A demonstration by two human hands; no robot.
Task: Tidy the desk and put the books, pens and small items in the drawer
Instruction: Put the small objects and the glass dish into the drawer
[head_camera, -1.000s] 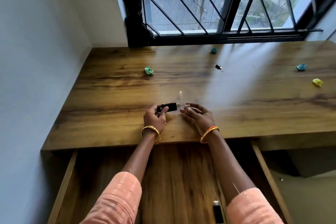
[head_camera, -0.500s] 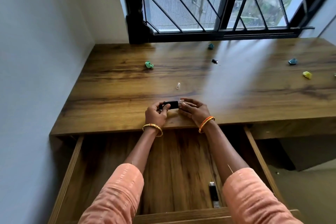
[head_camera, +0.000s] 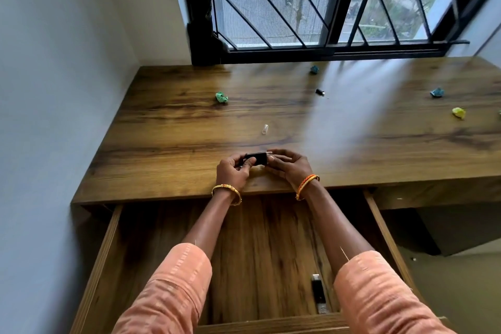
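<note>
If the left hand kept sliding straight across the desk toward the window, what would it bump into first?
Most likely the small clear cap, which lies just beyond the left hand and the black stick it holds. From this one view, though, the cap may sit slightly right of that line.

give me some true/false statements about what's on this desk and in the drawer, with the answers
1. Both hands hold the small black device. True.
2. The drawer is closed. False: it is pulled open.
3. A black stick-shaped item lies in the drawer. True.
4. The green crumpled paper lies in the drawer. False: it is on the desk.
5. The clear cap lies on the desk beyond the hands. True.
</note>
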